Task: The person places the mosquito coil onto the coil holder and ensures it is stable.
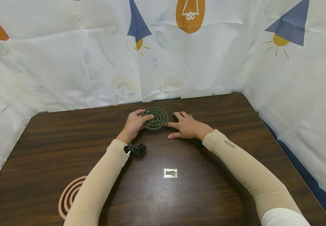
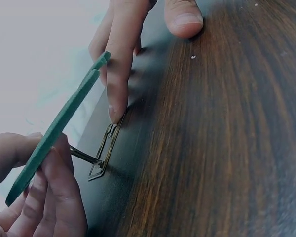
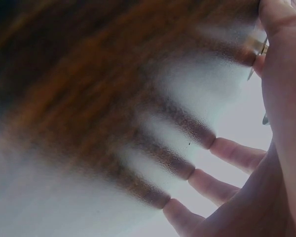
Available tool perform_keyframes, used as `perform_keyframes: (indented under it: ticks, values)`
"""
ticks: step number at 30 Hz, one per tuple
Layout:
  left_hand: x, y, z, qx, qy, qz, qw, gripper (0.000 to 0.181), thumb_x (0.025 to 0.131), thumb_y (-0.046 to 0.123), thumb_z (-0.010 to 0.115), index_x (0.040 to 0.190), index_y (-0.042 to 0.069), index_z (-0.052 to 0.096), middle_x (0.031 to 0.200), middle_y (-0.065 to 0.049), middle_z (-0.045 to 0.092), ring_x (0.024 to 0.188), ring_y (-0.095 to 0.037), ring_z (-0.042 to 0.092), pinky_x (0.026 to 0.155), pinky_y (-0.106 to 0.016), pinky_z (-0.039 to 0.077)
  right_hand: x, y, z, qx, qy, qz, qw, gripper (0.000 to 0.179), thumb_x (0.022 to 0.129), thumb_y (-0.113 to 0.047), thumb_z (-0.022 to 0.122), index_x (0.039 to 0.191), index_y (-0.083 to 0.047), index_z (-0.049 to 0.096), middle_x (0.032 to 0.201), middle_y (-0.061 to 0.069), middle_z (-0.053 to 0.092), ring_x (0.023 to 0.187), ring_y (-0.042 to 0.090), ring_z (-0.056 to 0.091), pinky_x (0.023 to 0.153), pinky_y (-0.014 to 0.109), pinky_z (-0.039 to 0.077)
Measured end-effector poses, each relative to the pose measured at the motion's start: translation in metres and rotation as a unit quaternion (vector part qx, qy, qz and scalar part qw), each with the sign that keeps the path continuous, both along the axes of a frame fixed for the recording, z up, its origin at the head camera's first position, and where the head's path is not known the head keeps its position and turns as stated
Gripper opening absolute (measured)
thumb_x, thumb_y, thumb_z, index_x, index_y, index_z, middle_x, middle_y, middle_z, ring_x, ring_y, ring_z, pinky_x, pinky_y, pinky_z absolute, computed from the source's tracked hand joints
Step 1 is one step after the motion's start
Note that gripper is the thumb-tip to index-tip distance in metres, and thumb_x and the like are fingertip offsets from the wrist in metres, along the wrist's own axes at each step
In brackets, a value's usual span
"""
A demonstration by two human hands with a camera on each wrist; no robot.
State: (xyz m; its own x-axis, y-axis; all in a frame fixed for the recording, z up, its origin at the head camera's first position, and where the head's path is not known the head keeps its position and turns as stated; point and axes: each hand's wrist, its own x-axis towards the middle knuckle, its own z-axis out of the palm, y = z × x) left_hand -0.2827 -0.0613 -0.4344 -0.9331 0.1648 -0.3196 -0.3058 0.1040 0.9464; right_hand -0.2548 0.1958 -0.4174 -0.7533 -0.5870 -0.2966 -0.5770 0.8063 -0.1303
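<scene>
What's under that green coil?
Under the coil, a metal stand lies on the table; the right hand touches one end. The stand's prong rises behind the left hand, so the prong's tip is covered.

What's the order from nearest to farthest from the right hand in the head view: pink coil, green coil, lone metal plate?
1. Green coil: just left of the right hand.
2. Lone metal plate: below, slightly left.
3. Pink coil: lower left, partly behind the left sleeve.

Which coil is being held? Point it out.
The green coil, in the left grip; the pink coil lies on the table, partly behind the left sleeve.
</scene>
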Motion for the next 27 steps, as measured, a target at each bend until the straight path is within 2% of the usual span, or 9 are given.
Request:
perform_keyframes:
  ticks: [9, 20, 27]
  values:
    - [0.0013, 0.002, -0.0008, 0.022, 0.002, 0.009, 0.9997, 0.057, 0.096, 0.02, 0.075, 0.146, 0.007, 0.052, 0.102, 0.007, 0.072, 0.083, -0.003, 0.074, 0.075, -0.023, 0.064, -0.0002, -0.0002, -0.0007, 0.004, 0.004, 0.0, 1.0, 0.068, 0.101, -0.067, 0.048, 0.159, -0.032, 0.041, 0.169, 0.02, 0.018, 0.157, 0.046, 0.02, 0.124, 0.067, 0.029]
    - [0.0032, 0.0037, -0.0036, 0.041, 0.004, 0.012, 0.9991, 0.053, 0.097, 0.019, 0.074, 0.144, 0.007, 0.053, 0.102, 0.007, 0.071, 0.083, -0.003, 0.074, 0.075, -0.023, 0.064, -0.0006, 0.0, 0.0, 0.007, 0.005, 0.005, 0.9999, 0.067, 0.101, -0.066, 0.048, 0.158, -0.03, 0.043, 0.169, 0.021, 0.019, 0.156, 0.046, 0.021, 0.124, 0.067, 0.03]
    - [0.0028, 0.0039, -0.0051, 0.032, 0.008, 0.017, 0.9993, 0.052, 0.097, 0.019, 0.074, 0.143, 0.008, 0.054, 0.102, 0.007, 0.071, 0.083, -0.003, 0.073, 0.074, -0.022, 0.063, -0.0007, -0.0003, -0.0004, 0.004, 0.006, 0.005, 1.0, 0.068, 0.1, -0.066, 0.049, 0.158, -0.03, 0.043, 0.169, 0.02, 0.02, 0.156, 0.045, 0.021, 0.124, 0.067, 0.029]
